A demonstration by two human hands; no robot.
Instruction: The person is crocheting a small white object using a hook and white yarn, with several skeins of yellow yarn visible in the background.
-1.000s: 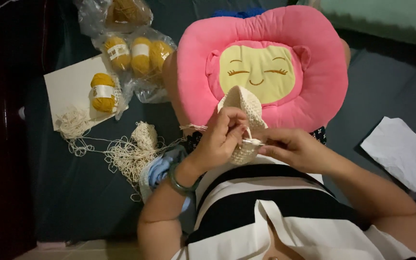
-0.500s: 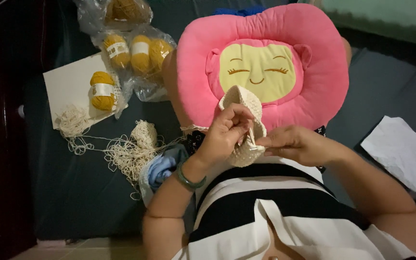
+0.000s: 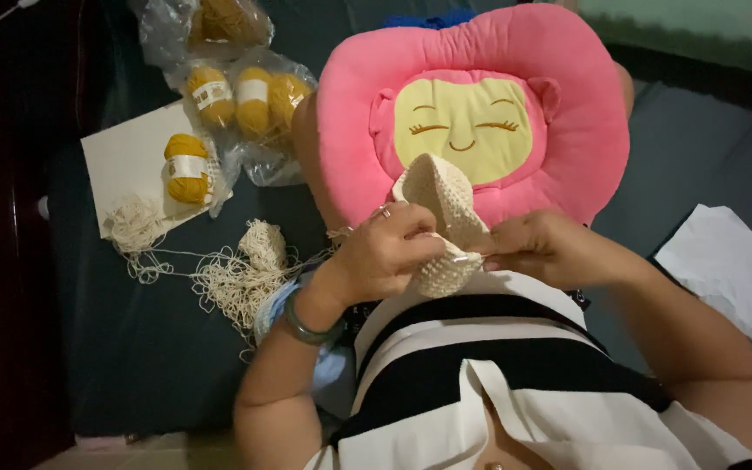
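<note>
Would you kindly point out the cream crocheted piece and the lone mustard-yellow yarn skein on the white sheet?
cream crocheted piece (image 3: 442, 193): head view, upper rounded part above the hands.
mustard-yellow yarn skein (image 3: 186, 169): head view, its white paper band.

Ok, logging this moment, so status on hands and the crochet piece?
Left hand grips cream crochet piece. Right hand pinches its edge. Pink cushion behind; loose yarn off left, nothing blocking.

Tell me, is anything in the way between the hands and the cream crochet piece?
Nothing visible is. The left hand and right hand both touch the cream crochet piece, pinching it from either side over the pink cushion. The loose yarn tangle lies off to the left.
</note>
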